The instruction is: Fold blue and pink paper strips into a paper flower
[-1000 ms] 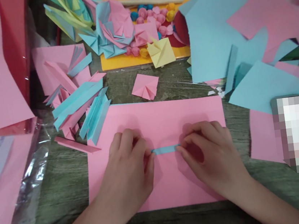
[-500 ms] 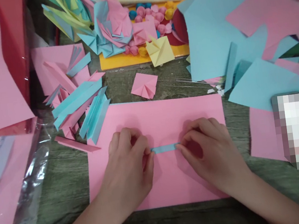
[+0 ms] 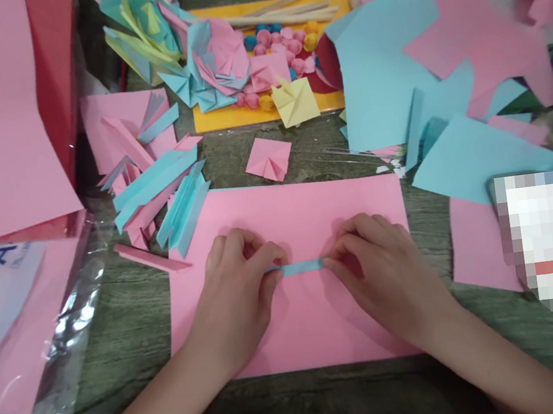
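STEP: looks like you're creasing blue strip [image 3: 303, 267], held over mid pink sheet [image 3: 296, 332] | NEXT: prob calls for even pressure along strip, ends level | GRIP: your L hand [image 3: 241, 288] thumb + fingers together, clamped on strip's L end; R hand [image 3: 388, 270] same on R end; middle bare btwn | NEARBY: folded strips [image 3: 155, 180] by sheet's far L corner

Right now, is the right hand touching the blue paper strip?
Touching. The head view shows the right hand with its fingertips closed on the right end of the blue paper strip, no gap visible.
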